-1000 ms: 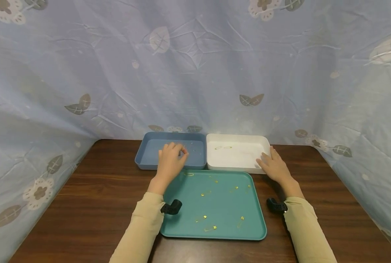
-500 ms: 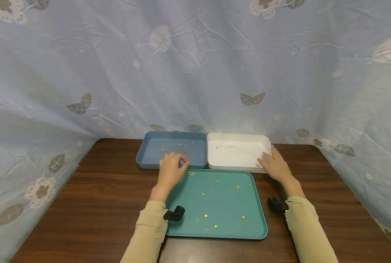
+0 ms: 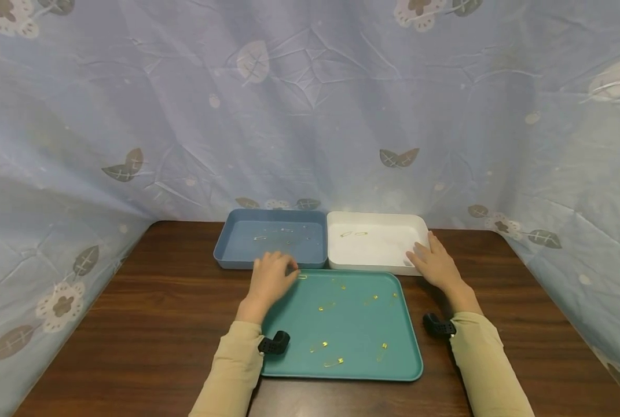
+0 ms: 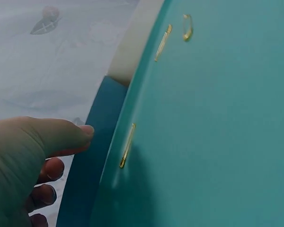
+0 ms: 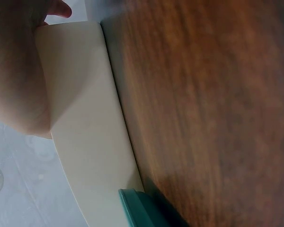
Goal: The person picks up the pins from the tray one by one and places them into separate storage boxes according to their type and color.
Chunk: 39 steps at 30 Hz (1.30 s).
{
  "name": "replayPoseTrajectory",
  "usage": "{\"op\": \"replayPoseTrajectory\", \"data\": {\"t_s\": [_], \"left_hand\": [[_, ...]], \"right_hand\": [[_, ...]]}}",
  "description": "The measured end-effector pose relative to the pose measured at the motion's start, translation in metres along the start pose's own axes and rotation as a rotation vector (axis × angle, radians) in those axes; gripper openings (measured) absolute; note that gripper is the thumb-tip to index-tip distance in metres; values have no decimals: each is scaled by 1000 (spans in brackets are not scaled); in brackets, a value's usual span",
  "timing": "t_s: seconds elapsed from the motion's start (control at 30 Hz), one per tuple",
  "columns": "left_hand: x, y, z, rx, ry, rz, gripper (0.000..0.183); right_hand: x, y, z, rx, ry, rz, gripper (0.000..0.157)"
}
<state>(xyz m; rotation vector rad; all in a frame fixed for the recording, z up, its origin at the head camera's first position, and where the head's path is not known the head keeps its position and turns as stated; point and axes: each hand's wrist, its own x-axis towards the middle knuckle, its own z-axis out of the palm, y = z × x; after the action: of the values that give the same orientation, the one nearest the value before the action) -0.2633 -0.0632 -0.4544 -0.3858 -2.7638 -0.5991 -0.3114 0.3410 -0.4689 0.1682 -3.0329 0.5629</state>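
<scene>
My left hand hovers over the line where the blue tray meets the green tray, its fingers loosely bent. In the left wrist view, nothing shows between thumb and fingers; a gold safety pin lies close by on the green tray. Several more safety pins are scattered over that tray. Inside the blue tray lie several small pins, hard to make out. My right hand rests on the right front corner of the white tray, fingers spread. Two safety pins lie in that tray.
Blue and white trays stand side by side behind the green one, on a dark wooden table. A patterned cloth hangs behind the table and along both sides. Each wrist wears a black band.
My left hand has drawn back from above the blue tray toward the green tray's far edge, uncovering pins in the blue tray. Its fingers have loosened. The right hand has stayed put.
</scene>
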Motion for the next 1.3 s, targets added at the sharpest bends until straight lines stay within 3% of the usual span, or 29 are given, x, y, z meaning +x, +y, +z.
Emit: {"op": "replayPoseTrajectory", "data": {"t_s": [0.27, 0.93, 1.3], "left_hand": [[-6, -2, 5, 141, -12, 70, 10], [-7, -6, 11, 150, -1, 76, 4], [-5, -4, 9, 152, -21, 85, 24]], "right_hand": [[-3, -1, 1, 2, 3, 2, 71], [-2, 4, 3, -7, -4, -4, 73], [0, 3, 3, -3, 0, -3, 73]]}}
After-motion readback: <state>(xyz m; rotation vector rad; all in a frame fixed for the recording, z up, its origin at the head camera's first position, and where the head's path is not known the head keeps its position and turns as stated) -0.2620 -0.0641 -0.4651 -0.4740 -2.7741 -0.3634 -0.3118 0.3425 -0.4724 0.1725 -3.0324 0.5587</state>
